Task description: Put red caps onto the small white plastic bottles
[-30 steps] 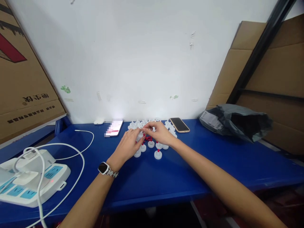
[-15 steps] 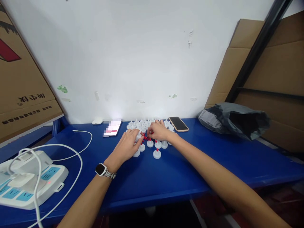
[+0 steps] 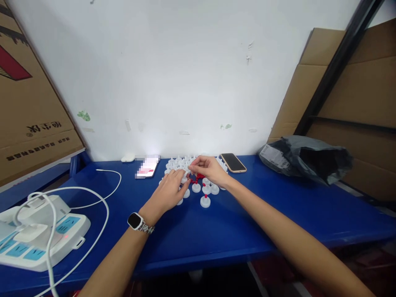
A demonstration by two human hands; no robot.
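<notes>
My left hand [image 3: 170, 188], with a watch [image 3: 135, 221] on its wrist, is closed on a white nozzle cap [image 3: 185, 178]. Thumb and fingers of my right hand [image 3: 208, 170] pinch together right beside that cap, and whatever is between them is too small to make out. Under and between the hands lies a pile of small red tips [image 3: 200, 176]. Closer to me stand several white caps with red tips on their nozzles, among them a front one [image 3: 205, 201]. Behind the hands are many white nozzle caps [image 3: 173, 163], partly hidden by my fingers.
A lit phone [image 3: 148, 166] lies left of the caps and a dark-screened phone [image 3: 233, 162] right of them. On the blue table [image 3: 185, 243] are a power strip [image 3: 62, 243] with white cables and a grey plastic bag [image 3: 305, 156]. Cardboard boxes flank the white wall.
My right hand has risen from the red tips and moved slightly left, to the cap in my left hand. The left hand keeps its hold. The view has shifted slightly.
</notes>
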